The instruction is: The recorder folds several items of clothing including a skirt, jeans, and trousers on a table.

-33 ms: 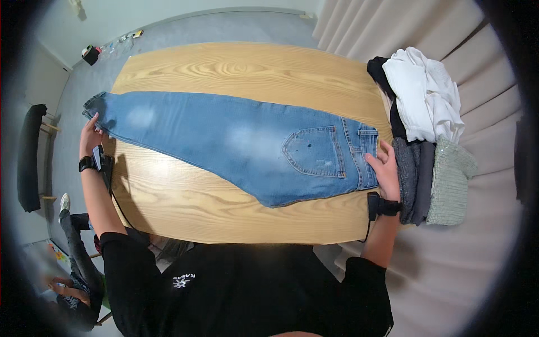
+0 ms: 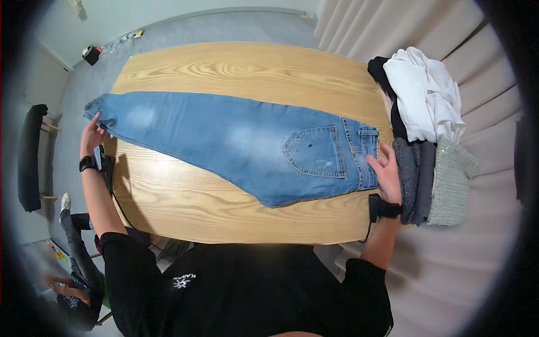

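A pair of blue jeans [image 2: 213, 132], folded lengthwise with one back pocket facing up, lies across the wooden table [image 2: 236, 224]. Its leg hem points left and its waistband right. At the hem my left hand [image 2: 93, 136] is closed on the near corner of the cloth, some of its fingers hidden from sight. My right hand [image 2: 386, 171] grips the waistband end, thumb on top of the denim and the other fingers at its outer edge. Each wrist wears a black strap with a small device.
Along the table's right side lie a white garment [image 2: 421, 95], black cloth [image 2: 397, 112], dark grey folded clothes [image 2: 415, 174] and a pale green textured garment [image 2: 452, 182]. Beige curtains [image 2: 483, 112] hang beyond. A seated person [image 2: 78, 286] and a dark bench [image 2: 29, 160] are at left.
The hem under my left hand lies slightly flatter. My right hand has shifted a very little to the right, and the rest of the jeans looks the same.
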Demonstrator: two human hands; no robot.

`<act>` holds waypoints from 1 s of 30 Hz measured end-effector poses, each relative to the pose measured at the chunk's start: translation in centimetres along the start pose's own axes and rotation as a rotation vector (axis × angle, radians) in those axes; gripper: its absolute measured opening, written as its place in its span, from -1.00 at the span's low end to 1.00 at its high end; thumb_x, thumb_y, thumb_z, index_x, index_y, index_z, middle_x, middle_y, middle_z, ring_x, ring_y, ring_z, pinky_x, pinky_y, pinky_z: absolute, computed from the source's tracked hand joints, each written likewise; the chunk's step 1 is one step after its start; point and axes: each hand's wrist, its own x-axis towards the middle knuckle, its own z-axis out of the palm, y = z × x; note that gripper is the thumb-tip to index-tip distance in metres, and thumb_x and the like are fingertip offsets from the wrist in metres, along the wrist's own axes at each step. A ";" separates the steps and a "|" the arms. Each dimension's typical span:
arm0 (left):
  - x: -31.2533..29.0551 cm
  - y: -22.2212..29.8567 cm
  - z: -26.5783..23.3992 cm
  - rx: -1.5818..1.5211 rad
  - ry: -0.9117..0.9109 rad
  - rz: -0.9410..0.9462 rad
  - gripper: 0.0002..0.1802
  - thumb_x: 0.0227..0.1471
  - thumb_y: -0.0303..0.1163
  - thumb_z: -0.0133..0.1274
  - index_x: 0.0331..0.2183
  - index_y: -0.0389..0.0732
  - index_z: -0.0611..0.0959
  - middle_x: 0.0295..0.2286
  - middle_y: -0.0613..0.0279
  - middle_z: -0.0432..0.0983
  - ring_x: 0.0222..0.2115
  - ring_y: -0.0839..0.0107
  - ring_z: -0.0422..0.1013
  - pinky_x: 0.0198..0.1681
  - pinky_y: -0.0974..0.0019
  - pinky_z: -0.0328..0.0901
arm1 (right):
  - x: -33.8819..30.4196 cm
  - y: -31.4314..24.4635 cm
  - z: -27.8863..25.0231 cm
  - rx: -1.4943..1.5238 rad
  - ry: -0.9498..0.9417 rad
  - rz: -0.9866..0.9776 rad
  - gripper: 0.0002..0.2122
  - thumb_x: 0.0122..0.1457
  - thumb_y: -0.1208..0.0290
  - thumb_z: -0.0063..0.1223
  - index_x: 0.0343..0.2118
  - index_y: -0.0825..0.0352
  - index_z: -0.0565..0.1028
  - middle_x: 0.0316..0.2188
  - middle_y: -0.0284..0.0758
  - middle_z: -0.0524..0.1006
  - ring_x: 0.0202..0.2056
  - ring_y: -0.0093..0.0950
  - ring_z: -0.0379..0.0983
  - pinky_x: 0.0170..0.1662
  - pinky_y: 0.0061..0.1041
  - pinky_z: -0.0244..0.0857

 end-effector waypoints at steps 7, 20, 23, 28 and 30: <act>0.6 -0.3 2.3 -0.018 0.003 -0.205 -0.74 0.01 -0.20 0.15 -0.42 -0.17 0.51 -0.59 0.32 0.42 -0.63 0.47 0.36 -0.57 0.37 0.32 | -2.3 1.7 -0.9 0.155 -0.102 0.163 -0.53 0.13 0.53 0.07 0.09 0.45 0.19 -0.26 -0.24 0.53 -0.30 -0.60 0.46 -0.23 -0.63 0.36; 0.4 2.8 0.2 -0.106 0.096 0.143 -0.86 0.08 -0.54 0.00 -0.25 -0.22 0.48 -0.32 0.22 0.50 -0.32 0.43 0.46 -0.26 0.36 0.40 | -1.0 1.3 2.9 0.259 -0.097 0.039 -0.53 0.14 0.59 0.02 0.10 0.50 0.14 -0.21 -0.22 0.52 -0.22 -0.58 0.45 -0.15 -0.60 0.35; -3.7 6.4 6.5 -0.029 0.128 0.304 -0.78 0.08 -0.52 0.02 -0.17 -0.19 0.46 -0.26 0.24 0.48 -0.26 0.43 0.44 -0.21 0.35 0.38 | 0.2 0.9 4.1 0.270 -0.138 0.076 -0.50 0.16 0.58 0.01 0.13 0.51 0.11 -0.21 -0.20 0.52 -0.21 -0.56 0.45 -0.16 -0.60 0.34; -12.4 11.8 18.4 0.213 0.076 0.589 -0.76 0.08 -0.45 0.07 -0.17 -0.24 0.49 -0.29 0.27 0.50 -0.29 0.46 0.45 -0.23 0.37 0.35 | 1.9 1.7 4.8 0.296 -0.203 0.047 -0.55 0.18 0.54 0.01 0.10 0.45 0.18 -0.21 -0.21 0.54 -0.22 -0.58 0.46 -0.12 -0.60 0.32; -14.5 11.8 21.6 0.409 -0.094 0.758 -0.81 0.06 -0.43 0.10 -0.26 -0.29 0.55 -0.45 0.30 0.52 -0.44 0.54 0.43 -0.37 0.45 0.32 | 1.7 1.8 4.8 0.313 -0.234 0.031 -0.56 0.18 0.54 0.01 0.10 0.45 0.18 -0.20 -0.21 0.54 -0.21 -0.58 0.46 -0.11 -0.60 0.32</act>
